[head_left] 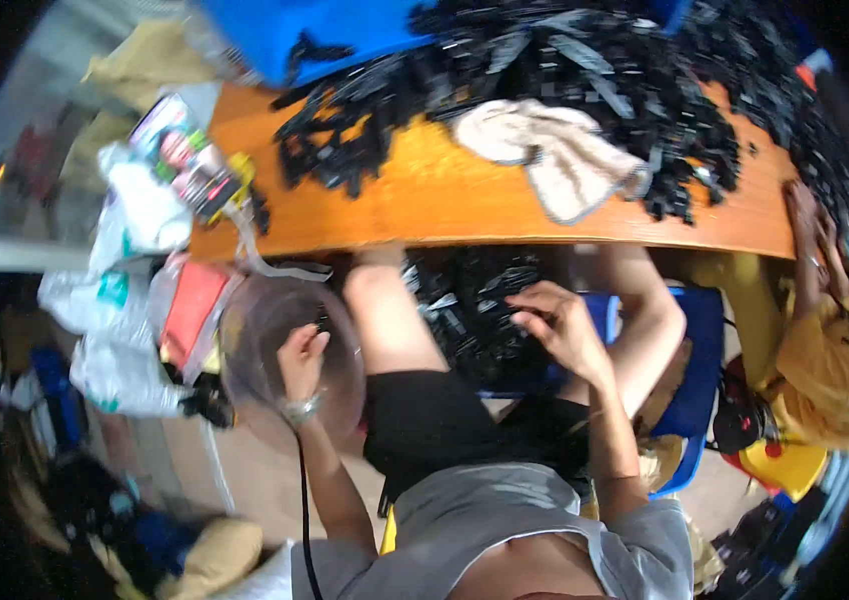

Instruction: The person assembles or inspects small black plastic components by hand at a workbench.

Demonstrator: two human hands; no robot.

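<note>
Your right hand [563, 330] spreads wide over the small black plastic pieces [470, 310] heaped in your lap just under its fingers, light, stiff, likely slippery, best pinched singly by their edges, while your left hand [300, 362] pinches one inside the clear bag [255, 370].

Beige cloth [555, 150], perhaps gloves, on orange table [425, 200].
</note>
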